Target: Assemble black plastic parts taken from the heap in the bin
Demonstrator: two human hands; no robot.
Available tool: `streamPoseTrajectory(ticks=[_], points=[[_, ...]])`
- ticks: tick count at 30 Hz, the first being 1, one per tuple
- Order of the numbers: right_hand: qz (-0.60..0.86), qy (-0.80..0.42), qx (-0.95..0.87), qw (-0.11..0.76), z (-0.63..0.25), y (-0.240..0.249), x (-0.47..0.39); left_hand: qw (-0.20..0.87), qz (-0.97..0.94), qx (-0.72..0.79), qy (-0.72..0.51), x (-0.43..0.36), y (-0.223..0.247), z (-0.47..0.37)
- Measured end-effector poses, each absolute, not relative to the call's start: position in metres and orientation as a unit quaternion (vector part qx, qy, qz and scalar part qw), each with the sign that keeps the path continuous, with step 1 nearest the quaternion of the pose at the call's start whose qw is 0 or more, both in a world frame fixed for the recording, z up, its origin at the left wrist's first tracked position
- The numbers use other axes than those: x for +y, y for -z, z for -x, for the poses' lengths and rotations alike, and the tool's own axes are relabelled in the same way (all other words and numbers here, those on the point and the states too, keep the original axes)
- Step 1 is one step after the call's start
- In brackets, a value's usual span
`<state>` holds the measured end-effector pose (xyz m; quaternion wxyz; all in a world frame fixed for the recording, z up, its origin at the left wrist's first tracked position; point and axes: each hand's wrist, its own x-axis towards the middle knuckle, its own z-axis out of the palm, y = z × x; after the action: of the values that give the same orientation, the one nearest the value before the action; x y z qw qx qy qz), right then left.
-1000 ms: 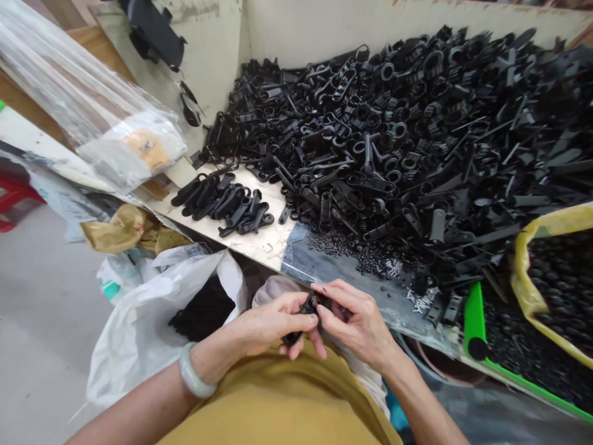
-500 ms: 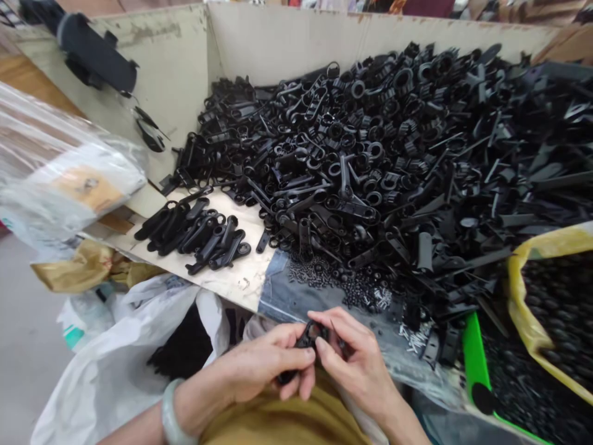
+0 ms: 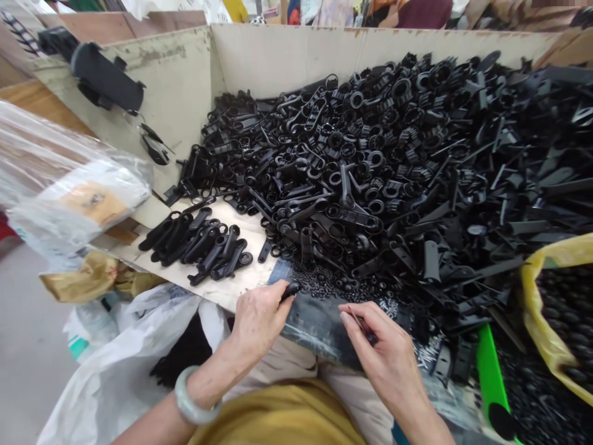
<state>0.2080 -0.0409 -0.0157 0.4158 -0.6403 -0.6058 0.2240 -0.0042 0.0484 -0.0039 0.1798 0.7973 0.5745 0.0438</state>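
Observation:
My left hand (image 3: 262, 315), with a pale bracelet on its wrist, pinches a black plastic part (image 3: 290, 290) over the front edge of the work surface. To its right, my right hand (image 3: 382, 346) is closed around a small dark tool (image 3: 364, 326) with a thin tip; the fingers hide much of it. The hands are apart. Tiny black pieces (image 3: 324, 282) lie just beyond them on a dark blue sheet (image 3: 312, 318). A group of black arm-shaped parts (image 3: 213, 250) rests on the pale board to the left.
A large heap of black plastic parts (image 3: 352, 154) fills the bin. Small silver pins (image 3: 430, 351) lie right of my right hand. Farther right are a green panel (image 3: 493, 377) and a yellow-rimmed bag (image 3: 532, 296). A white sack (image 3: 106, 371) hangs open at the lower left.
My hands have moved apart. The left one has gone forward and left with the black part, and the right one has shifted right with the dark tool. The camera view has tilted up slightly.

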Motion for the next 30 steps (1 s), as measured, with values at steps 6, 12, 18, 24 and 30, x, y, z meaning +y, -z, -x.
streamPoseTrajectory(ticks=[6, 12, 18, 24, 30], points=[[0.636, -0.243, -0.62, 0.391, -0.202, 0.017, -0.035, 0.188, -0.787, 0.584, -0.056, 0.052, 0.004, 0.001], [0.6, -0.22, -0.689, 0.342, -0.176, 0.016, 0.001, 0.229, -0.778, 0.578, -0.084, 0.056, 0.003, 0.004], [0.591, -0.121, -0.761, 0.241, -0.165, 0.024, 0.004, 0.309, -0.734, 0.587, -0.147, 0.061, -0.002, 0.011], [0.607, -0.135, -0.718, 0.312, -0.181, 0.023, -0.017, 0.307, -0.777, 0.541, -0.099, 0.062, 0.0, 0.014], [0.629, -0.149, -0.672, 0.361, -0.188, 0.022, -0.03, 0.234, -0.837, 0.492, -0.054, 0.068, 0.007, 0.01]])
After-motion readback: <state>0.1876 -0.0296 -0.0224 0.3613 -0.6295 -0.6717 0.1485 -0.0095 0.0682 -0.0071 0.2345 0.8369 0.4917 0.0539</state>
